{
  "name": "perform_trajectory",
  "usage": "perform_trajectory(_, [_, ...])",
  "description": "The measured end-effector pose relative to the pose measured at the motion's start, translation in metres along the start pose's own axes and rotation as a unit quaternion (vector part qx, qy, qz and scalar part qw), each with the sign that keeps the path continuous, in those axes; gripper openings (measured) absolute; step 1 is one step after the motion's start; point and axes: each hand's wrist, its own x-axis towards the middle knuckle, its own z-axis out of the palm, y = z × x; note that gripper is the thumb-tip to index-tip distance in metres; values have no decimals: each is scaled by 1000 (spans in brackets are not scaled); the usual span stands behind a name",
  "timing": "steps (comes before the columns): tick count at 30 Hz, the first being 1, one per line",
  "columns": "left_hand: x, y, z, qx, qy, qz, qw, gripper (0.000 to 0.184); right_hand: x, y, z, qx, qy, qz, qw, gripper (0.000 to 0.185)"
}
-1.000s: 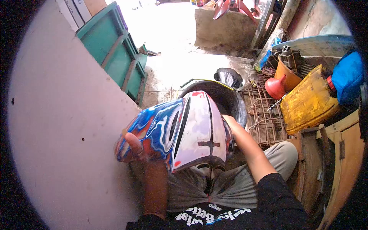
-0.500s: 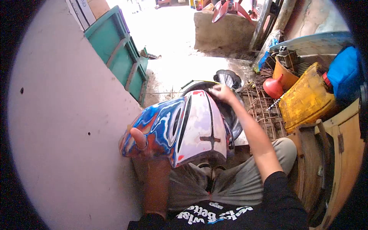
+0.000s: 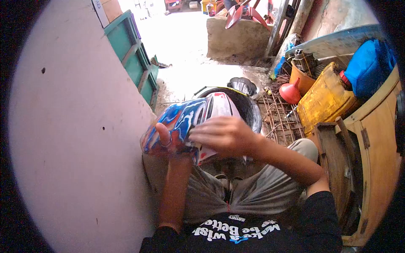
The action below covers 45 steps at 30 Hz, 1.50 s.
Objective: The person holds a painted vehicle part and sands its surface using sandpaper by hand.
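A curved, motorcycle-style body panel (image 3: 179, 120) lies across the space above my lap. One side is white; the other shows worn patches of blue, orange and white paint. My left hand (image 3: 165, 137) grips its near left side, thumb on top and fingers hidden beneath. Reaching over from the right, my right hand (image 3: 221, 137) has its bent fingers together at the panel's surface, near where the blue meets the white. Whatever may lie under those fingertips is too small and blurred to name. Behind the panel stands a black basin (image 3: 253, 114), partly covered by it.
A pale wall (image 3: 84, 147) runs close along my left, with a green panel (image 3: 130, 50) beyond it. To the right are a rusty wire grid (image 3: 278, 116), a red funnel (image 3: 289, 91), a yellow jerrycan (image 3: 325, 101) and wooden furniture (image 3: 375, 152).
My right hand has come back from the basin's rim onto the panel, now covering much of its white side. My left hand keeps its grip. The view has shifted slightly.
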Motion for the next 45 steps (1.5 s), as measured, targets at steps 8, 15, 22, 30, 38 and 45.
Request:
perform_trajectory(8, [-5,-4,11,-91,-76,-23,993,108,-5,53,-12,-39,-77,244,966,29])
perform_trajectory(15, [-8,-11,32,44,-8,22,999,118,0,4,-17,-34,-47,154,986,26])
perform_trajectory(22, [-12,-26,29,8,-30,-15,999,116,7,1,-12,14,-26,137,990,28])
perform_trajectory(30, [-16,-33,30,-12,-64,-1,998,108,17,12,-11,-25,-3,155,988,29])
perform_trajectory(38, [-10,-19,30,-14,-24,-46,999,107,-28,47,-21,-68,-38,191,979,27])
perform_trajectory(45, [-5,-15,28,-4,-13,-26,1000,111,-17,10,-18,-22,8,9,1000,18])
